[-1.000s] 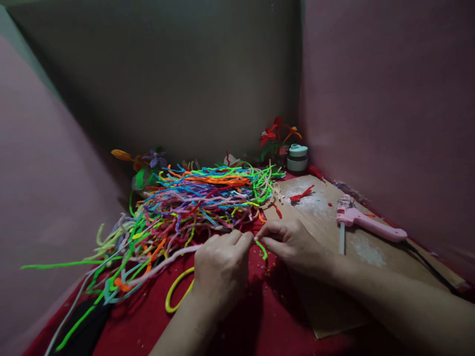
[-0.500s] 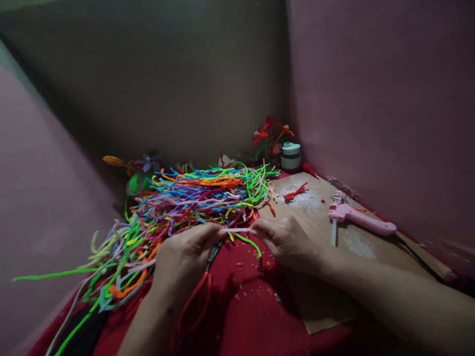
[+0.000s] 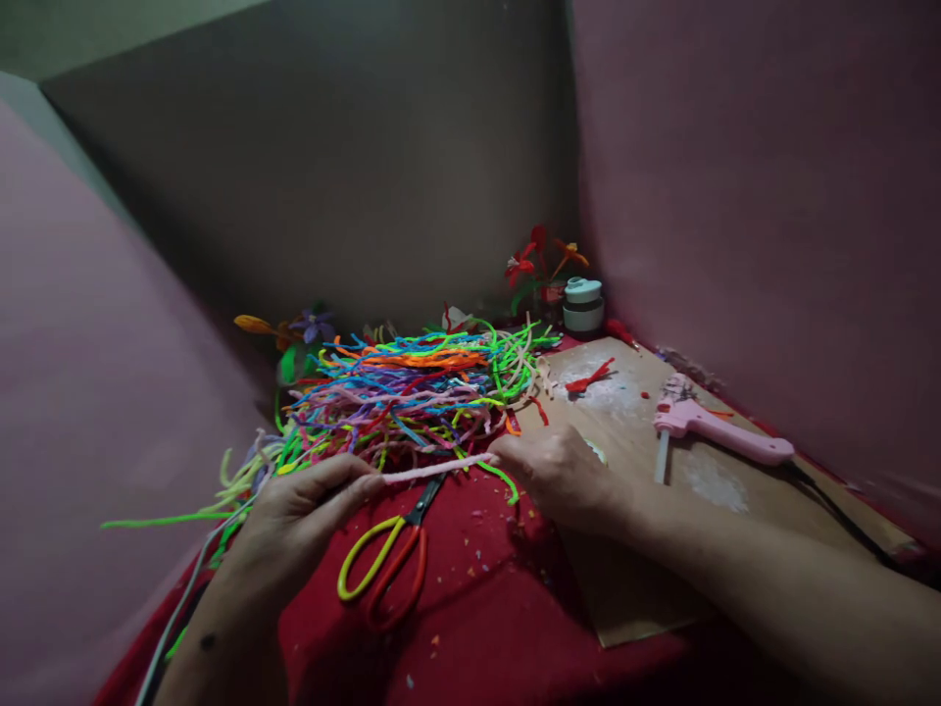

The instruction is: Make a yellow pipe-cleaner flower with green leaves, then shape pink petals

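A pale pink pipe cleaner [image 3: 433, 470] is stretched almost level between my two hands. My left hand [image 3: 309, 510] pinches its left end between thumb and fingers. At the other end, my right hand [image 3: 555, 476] has its fingers closed on the pipe cleaner. Below the pipe cleaner lie scissors [image 3: 401, 549] with one yellow and one red handle; their blades point away under it. Just behind my hands spreads a large heap of many-coloured pipe cleaners [image 3: 412, 392]. A bent green pipe cleaner [image 3: 496, 480] rests on the red cloth near my right hand.
A pink glue gun [image 3: 724, 431] with a glue stick lies on a brown board [image 3: 647, 608] at the right. Behind stand a lidded jar [image 3: 583, 309] and red craft flowers [image 3: 523, 263]. Small scraps dot the red cloth [image 3: 485, 628]. Walls close in behind and on both sides.
My left hand has moved left along the pipe cleaner, so a longer stretch of it shows between my hands. The scissors' yellow handle has come into sight. My right hand has barely moved.
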### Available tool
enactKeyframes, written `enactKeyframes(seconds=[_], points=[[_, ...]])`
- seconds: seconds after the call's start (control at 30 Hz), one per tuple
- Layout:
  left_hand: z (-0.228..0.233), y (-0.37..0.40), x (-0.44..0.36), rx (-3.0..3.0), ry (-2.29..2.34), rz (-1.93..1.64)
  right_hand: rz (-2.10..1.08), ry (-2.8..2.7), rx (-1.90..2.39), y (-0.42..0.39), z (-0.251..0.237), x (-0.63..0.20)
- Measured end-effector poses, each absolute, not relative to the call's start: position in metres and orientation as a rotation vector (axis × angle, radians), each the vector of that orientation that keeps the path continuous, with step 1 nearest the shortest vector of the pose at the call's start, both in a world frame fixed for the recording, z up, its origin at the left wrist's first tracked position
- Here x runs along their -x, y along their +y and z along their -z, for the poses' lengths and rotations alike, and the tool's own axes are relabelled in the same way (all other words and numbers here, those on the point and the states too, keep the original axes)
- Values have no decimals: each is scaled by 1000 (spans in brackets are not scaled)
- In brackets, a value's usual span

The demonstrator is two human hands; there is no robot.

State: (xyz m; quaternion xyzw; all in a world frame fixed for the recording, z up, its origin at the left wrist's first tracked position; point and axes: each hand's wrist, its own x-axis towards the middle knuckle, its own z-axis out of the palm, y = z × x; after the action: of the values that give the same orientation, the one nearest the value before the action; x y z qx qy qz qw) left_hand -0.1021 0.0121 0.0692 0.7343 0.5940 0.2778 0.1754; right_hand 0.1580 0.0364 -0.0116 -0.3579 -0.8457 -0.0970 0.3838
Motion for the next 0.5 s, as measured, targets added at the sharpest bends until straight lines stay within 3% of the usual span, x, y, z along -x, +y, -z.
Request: enactKeyframes(seconds=[0.23,0.4,0.5], points=[[-116,53,103,-2168,1852,-1367,60,-1842,753,33,8,-162],[-123,127,98,-2452,1879,-1250,41,-2019,814,32,15,-155],[-112,144,95,-2719,2088,-921,6,-2102,1002,36,11,-159]])
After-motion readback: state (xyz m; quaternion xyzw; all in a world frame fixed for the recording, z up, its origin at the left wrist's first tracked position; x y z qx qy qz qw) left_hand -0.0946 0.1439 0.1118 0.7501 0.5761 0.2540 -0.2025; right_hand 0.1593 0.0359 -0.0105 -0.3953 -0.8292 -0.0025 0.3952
